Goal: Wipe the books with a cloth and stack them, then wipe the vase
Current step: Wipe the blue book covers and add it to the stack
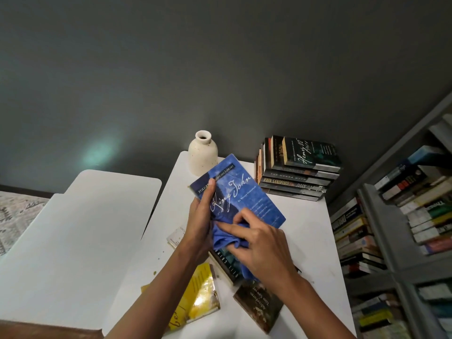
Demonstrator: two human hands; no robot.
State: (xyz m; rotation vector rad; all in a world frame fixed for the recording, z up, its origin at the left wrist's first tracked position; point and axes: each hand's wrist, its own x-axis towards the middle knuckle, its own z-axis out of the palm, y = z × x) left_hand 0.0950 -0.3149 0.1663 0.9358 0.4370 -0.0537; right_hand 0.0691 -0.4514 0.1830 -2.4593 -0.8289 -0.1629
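Observation:
My left hand grips a blue "King John" paperback by its left edge, thumb on the cover, and holds it tilted above the white table. Against the book's lower part my right hand holds a bunched blue cloth. A cream vase stands upright at the table's back edge, just behind the book. A stack of several books sits at the back right. Loose books lie under my arms: a yellow one, a dark "Tom Sawyer", a dark one and a pale one.
A second white table surface adjoins on the left. A grey shelf unit packed with books stands close on the right. A dark grey wall runs right behind the table. Patterned fabric shows at the far left.

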